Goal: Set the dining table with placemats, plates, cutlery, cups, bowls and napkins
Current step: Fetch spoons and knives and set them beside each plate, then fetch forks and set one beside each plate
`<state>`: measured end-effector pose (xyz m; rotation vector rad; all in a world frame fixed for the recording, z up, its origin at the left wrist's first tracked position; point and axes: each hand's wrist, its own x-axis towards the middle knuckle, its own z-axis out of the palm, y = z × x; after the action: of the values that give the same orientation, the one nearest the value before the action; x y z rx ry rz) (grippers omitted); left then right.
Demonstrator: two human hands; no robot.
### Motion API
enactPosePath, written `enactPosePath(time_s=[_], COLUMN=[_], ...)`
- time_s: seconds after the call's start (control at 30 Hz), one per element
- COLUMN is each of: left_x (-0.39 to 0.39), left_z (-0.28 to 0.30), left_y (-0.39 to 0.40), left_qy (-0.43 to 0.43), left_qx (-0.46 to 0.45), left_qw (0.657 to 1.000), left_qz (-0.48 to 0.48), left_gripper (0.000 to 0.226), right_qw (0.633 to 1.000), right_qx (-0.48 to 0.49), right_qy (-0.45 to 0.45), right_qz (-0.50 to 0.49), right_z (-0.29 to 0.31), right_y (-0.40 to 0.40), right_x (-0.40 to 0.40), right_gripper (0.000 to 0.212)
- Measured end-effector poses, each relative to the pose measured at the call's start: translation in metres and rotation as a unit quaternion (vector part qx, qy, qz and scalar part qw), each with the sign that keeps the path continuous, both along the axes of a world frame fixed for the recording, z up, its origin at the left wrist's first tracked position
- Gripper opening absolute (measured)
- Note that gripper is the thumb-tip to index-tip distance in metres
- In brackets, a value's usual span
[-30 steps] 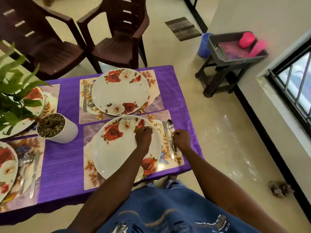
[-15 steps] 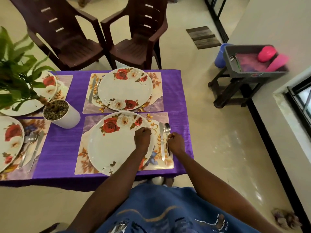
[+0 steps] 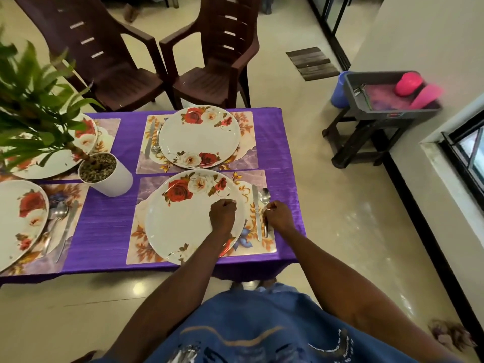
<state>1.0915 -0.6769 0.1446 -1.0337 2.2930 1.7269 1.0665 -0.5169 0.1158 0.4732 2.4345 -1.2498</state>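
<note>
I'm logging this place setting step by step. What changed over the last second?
Very little changed. The right hand stays at the spoon, fingers curled on its handle, beside the knife. The left hand stays curled on the near plate. Only the camera shifted; plates and placemats did not move.

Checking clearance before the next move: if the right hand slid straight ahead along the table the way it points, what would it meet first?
The right hand pinches the spoon by the handle and points away from the body. Straight ahead it would likely ride over the spoon's bowl first, then bare placemat; height is unclear.
</note>
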Motion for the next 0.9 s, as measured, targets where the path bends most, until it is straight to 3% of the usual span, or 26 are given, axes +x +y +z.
enactPosePath(time_s=[0.33,0.53,0.7,0.9], left_x=[-0.014,-0.046,-0.089,-0.126], left_z=[0.007,0.012,0.004,-0.019], left_y=[0.022,0.079,0.183,0.315], left_qy=[0.003,0.039,0.056,0.013], left_qx=[-0.021,-0.073,-0.121,-0.109], left_qw=[0.999,0.995,0.991,0.986], left_qz=[0.025,0.053,-0.012,-0.125], left_gripper=[0.021,0.02,0.019,0.016], right_qw=[0.999,0.998,0.996,0.996], right_qx=[-0.005,-0.068,-0.064,0.007], right_qy=[-0.01,0.013,0.051,0.004], right_qz=[0.048,-0.001,-0.018,-0.089], right_z=[-0.002,0.002,0.015,0.019], right_y=[0.012,0.044,0.132,0.284], right_x=[-0.008,-0.023,-0.067,-0.105], right_gripper=[0.024,0.011,0.013,0.02])
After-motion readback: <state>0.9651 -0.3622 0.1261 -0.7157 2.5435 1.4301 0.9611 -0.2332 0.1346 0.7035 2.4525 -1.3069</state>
